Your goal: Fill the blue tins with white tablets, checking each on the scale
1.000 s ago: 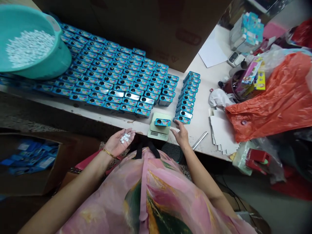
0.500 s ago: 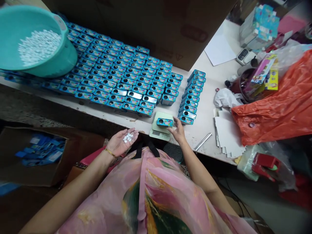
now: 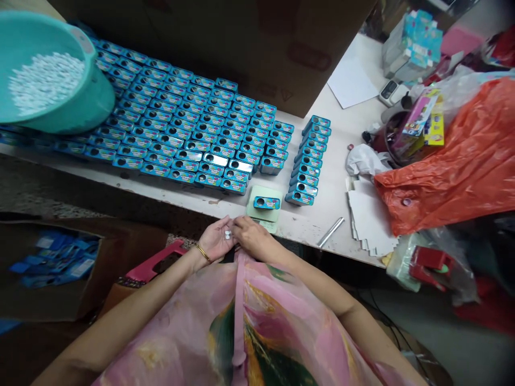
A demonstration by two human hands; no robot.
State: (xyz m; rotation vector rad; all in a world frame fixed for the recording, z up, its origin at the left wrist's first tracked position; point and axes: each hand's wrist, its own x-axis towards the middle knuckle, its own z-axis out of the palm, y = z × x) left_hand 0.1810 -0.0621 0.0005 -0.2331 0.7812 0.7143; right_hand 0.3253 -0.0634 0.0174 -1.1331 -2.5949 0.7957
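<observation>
White candies lie in the cupped palm of my left hand, just off the table's front edge. My right hand meets it, its fingers bent together over the palm and covering part of the candies; what they pinch is hidden. Beyond my hands, a blue tin with a round dark hole rests on a pale green scale, touched by neither hand. A short column of similar tins stands right of the scale, and many rows of them fill the table to the left.
A teal basin of white candies stands on the tins at left. A large cardboard box rises behind. At right are a metal tube, stacked white card and an orange plastic bag. An open carton sits lower left.
My right hand has left the tin on the scale and come over to my left palm. My left hand has shifted right and up slightly. Fewer candies show in it now.
</observation>
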